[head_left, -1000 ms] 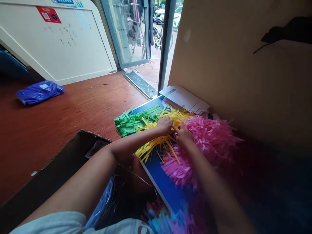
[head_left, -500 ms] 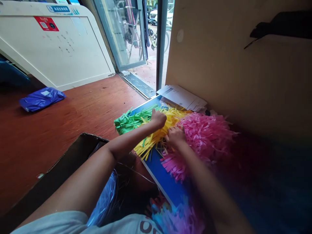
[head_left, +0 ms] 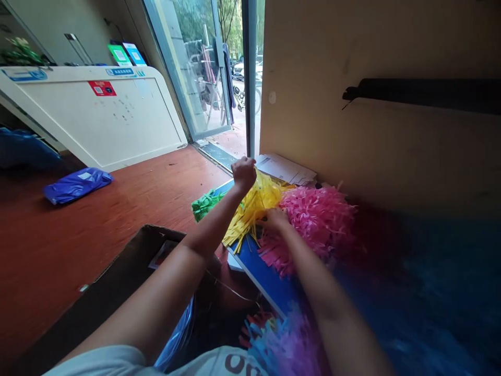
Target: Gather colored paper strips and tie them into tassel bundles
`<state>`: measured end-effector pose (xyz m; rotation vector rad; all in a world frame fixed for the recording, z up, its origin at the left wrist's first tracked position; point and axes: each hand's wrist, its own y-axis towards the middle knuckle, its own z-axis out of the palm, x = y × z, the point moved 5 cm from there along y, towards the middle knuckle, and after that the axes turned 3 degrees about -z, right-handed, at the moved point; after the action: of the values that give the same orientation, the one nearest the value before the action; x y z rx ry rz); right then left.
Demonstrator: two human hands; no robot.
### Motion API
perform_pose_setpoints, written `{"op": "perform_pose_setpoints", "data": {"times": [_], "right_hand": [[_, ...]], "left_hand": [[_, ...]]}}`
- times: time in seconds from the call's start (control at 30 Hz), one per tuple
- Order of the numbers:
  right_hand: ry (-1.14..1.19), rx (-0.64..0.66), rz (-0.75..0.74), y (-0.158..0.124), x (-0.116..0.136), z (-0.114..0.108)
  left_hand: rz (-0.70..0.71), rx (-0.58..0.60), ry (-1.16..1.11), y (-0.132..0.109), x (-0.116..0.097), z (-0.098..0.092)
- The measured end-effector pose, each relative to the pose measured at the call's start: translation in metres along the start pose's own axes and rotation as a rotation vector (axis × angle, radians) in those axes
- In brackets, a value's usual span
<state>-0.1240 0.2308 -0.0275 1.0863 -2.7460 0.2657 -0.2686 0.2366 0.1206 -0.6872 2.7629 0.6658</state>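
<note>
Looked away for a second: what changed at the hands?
The left hand has lifted up and away from the green fringe, curled above the yellow fringe; whether it grips strips is unclear. The right hand has shifted slightly left along the pink fringe. The view has tilted up. The blue board and papers stayed put.

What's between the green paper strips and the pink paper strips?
In the head view, yellow paper strips lie between the green strips and the pink strips.
</note>
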Motion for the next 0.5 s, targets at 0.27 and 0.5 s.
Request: {"op": "perform_pose_setpoints", "data": {"times": [0.27, 0.5], "right_hand": [[0.089, -0.284, -0.012, -0.055, 0.020, -0.051], [0.363, -0.711, 0.088, -0.126, 0.005, -0.094]], "left_hand": [[0.335, -0.192, -0.020, 0.024, -0.068, -0.080], [1.007, 0.103, 0.067, -0.121, -0.150, -0.048]]}}
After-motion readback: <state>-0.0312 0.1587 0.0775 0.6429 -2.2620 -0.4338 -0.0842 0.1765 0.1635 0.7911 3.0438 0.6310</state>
